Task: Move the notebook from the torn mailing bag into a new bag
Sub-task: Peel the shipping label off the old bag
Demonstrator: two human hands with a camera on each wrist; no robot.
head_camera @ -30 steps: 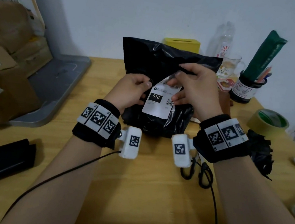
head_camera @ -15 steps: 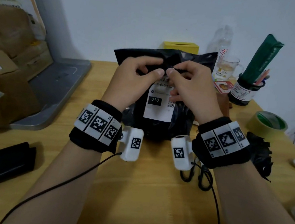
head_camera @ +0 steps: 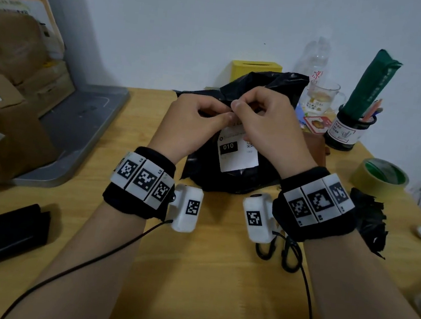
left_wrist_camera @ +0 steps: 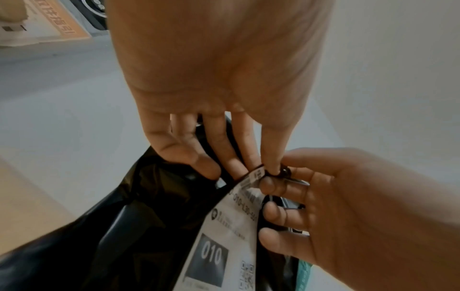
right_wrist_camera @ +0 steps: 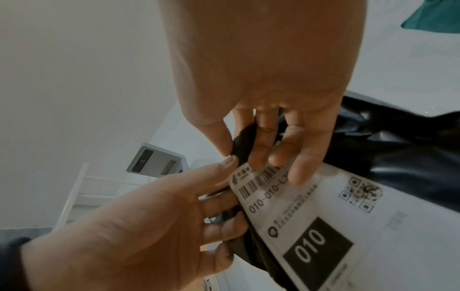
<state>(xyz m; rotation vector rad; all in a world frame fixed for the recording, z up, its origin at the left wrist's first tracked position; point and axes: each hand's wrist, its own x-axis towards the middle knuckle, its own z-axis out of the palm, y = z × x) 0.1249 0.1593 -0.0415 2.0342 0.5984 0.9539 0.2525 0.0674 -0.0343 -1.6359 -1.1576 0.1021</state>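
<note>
Step in hand, as judged: opening the black mailing bag [head_camera: 231, 172] at the desk's [head_camera: 189, 276] back edge. Its top edge is pinched by left hand [head_camera: 195, 123] and right hand [head_camera: 268, 129], thumbs nearly touching. Notebook not visible, presumably inside. Next: film to be torn apart above the shipping label [head_camera: 239, 152].

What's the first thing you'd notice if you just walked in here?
Two hands, the left hand and the right hand, pinching the top edge of a crinkly black plastic mailing bag mid-desk. Its white shipping label reads "010". A tall green wrapped bundle stands far right.
</note>
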